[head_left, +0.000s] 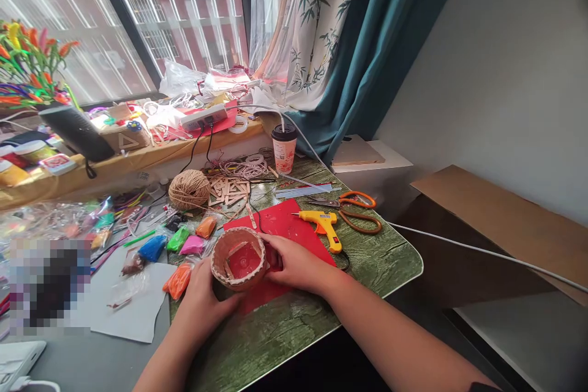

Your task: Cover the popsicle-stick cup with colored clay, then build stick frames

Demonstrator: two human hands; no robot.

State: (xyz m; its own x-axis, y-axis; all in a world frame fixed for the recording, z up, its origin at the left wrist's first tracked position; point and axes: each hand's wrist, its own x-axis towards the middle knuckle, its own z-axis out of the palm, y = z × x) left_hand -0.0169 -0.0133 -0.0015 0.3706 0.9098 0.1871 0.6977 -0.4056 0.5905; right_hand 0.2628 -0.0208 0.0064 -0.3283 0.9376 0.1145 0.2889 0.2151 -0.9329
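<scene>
Status: round brown open-topped pot point(222, 255), material unclear, looks well along. Wall stands all round, and a pale wavy trim runs along what shows of the rim, so I'd call body and rim done. Inside, low down: thin pale strips point(239, 248) set at angles around a red area. Can't tell if that's a red base or the red flat sheet point(280, 220) seen through a gap. Whether the strips are fixed: unclear. Outer wall mostly hidden by the hands, so any leftover work there can't be judged. No tool in hand.

Landmark = red sheet. Pot is over its near-left part; resting or slightly lifted, can't tell. Yellow pistol-shaped glue gun point(326, 223) lies on its right side, nozzle pointing left. Orange-handled metal scissors point(340, 203) just right of it. Small bright orange bag point(177, 282) left of it; tan twine ball point(189, 190) and loose pale flat wooden sticks point(229, 192) beyond its far-left corner.

Pose: both forearms come in from the near side, converging on the pot. Left hand point(204, 285) cups its left side, thumb toward the near wall. Right hand point(287, 260) wraps its right side. Both closed around the pot, some fingertips hidden. Rim faces up, opening toward the viewer.
</scene>
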